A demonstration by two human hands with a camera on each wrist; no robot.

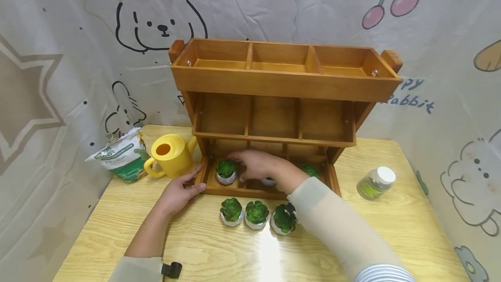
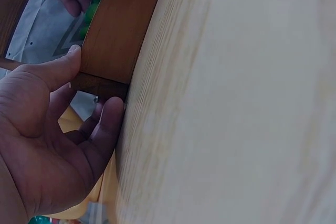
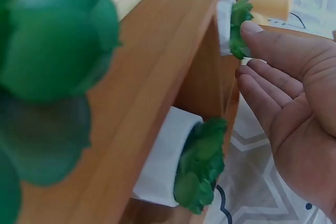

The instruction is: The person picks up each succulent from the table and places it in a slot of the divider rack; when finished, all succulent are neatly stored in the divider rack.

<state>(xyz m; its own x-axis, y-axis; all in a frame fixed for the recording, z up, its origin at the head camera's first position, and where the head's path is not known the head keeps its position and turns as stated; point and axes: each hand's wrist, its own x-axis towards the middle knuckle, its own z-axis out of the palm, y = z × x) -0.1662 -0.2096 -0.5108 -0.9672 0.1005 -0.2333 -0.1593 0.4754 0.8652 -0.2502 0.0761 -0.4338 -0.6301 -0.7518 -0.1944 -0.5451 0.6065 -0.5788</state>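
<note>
A three-tier wooden plant stand point(image 1: 285, 86) stands on the table. My left hand point(image 1: 178, 195) grips the left front corner of its bottom tray point(image 2: 118, 30), thumb on the board and fingers curled at the corner. Inside that tray, a potted succulent point(image 1: 225, 169) in a white pot sits in the left compartment. My right hand point(image 1: 256, 164) is just right of it, fingers loose, thumb tip at its leaves point(image 3: 240, 30) in the right wrist view. A second succulent point(image 3: 202, 163) sits in the middle compartment, mostly hidden by my hand in the head view; a third point(image 1: 310, 170) shows at the right.
Three more potted succulents point(image 1: 256, 213) stand in a row before the stand. Left of it are a yellow watering can point(image 1: 170, 156) and a green-white bag point(image 1: 125, 156) with a clip. A jar with a white lid point(image 1: 376, 182) is at the right. Printed cloth point(image 1: 270, 3) hangs behind.
</note>
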